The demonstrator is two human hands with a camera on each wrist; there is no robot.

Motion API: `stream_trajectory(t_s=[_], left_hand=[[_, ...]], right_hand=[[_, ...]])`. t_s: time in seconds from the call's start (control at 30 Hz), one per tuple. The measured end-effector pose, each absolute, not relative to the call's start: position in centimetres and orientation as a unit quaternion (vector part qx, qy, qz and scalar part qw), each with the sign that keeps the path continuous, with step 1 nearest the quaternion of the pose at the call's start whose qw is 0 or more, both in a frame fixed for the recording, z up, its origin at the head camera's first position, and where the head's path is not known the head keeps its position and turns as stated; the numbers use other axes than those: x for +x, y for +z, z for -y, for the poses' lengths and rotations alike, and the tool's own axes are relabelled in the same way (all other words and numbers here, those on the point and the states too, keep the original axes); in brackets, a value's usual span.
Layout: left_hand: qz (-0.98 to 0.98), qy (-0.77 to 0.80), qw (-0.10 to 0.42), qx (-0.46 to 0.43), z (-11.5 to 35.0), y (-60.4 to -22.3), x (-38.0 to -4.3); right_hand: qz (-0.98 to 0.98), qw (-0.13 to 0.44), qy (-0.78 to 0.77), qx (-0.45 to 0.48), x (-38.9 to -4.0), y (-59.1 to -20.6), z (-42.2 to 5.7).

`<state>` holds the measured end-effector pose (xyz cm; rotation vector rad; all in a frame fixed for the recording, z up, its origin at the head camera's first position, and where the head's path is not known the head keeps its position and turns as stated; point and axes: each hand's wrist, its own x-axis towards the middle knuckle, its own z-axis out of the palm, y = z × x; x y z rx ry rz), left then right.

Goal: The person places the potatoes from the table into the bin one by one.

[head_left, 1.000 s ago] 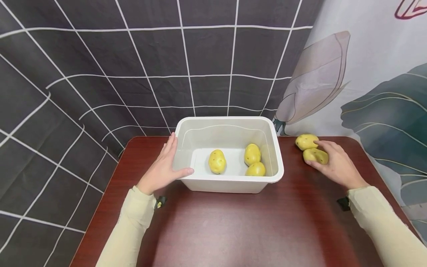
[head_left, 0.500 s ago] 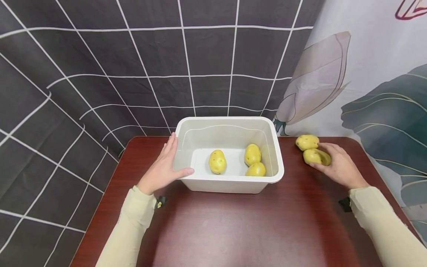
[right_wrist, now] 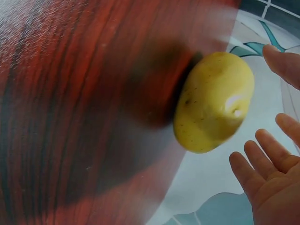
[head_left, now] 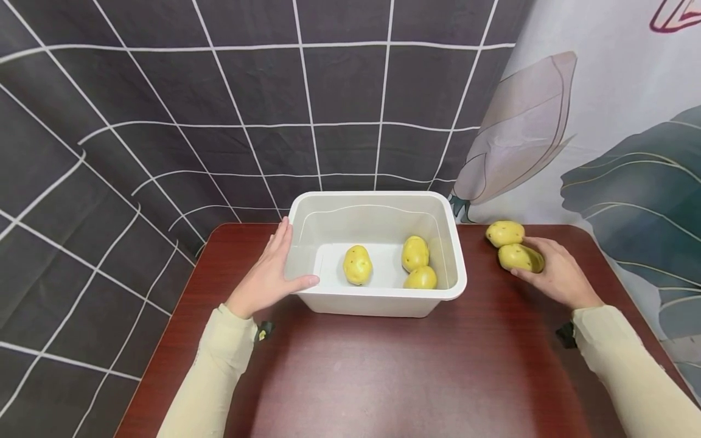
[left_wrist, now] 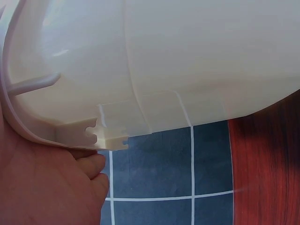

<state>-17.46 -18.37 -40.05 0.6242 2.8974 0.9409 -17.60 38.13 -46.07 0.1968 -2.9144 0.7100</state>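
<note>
Right grip at potato, potatoes — in tub

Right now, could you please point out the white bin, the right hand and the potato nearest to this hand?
White bin (head_left: 378, 292): head view, on its near rim.
Right hand (head_left: 560, 278): head view, on its back.
Nearest potato (head_left: 516, 258): head view, on its upper side.

Bare left hand: fingers straight, thumb spread; bare right hand: fingers parted, thumb apart; cream-sleeved forearms angled inward.
</note>
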Motion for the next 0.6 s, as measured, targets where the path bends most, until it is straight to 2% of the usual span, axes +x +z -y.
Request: stream_trajectory(t_s=[0.2,0.6], left_hand=[[-0.932,0.301,0.016,0.201,18.3,-40.0,-17.5],[-0.931,0.305,0.017,0.200,18.3,-40.0,-17.4]], right_hand=[[0.965,0.078,0.239,0.071,-17.7,-46.7,-38.6],[0.969,0.061,0.234,0.056,-18.0,-47.9,-39.0]])
